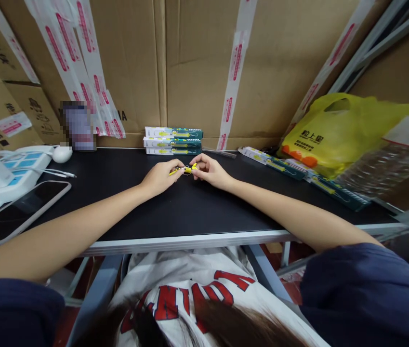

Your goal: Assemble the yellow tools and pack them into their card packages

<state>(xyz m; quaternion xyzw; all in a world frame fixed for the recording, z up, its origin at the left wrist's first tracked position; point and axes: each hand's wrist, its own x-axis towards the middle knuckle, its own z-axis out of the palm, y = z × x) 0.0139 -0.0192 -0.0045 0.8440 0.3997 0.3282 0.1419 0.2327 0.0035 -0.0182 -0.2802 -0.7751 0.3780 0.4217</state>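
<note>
Near the middle of the black table [175, 207], a small yellow tool [187, 170] with a thin metal loop spans the gap between my two hands. My left hand [161, 177] pinches its left end, a slim yellow part. The fingers of my right hand [211, 171] are closed on its right end, where a yellow piece sticks up. Just beyond my hands lies a stack of small white and green boxes [173, 144] with yellow tools printed on them. The fingertips partly cover the tool, so its full shape is hidden.
More such boxes [272, 163] lie at the right, by a yellow plastic bag [320, 135] and a clear plastic container [388, 164]. At the left are a power strip [27, 180], a tablet [19, 212] and a white round object [61, 154]. Large cardboard boxes [197, 67] stand behind.
</note>
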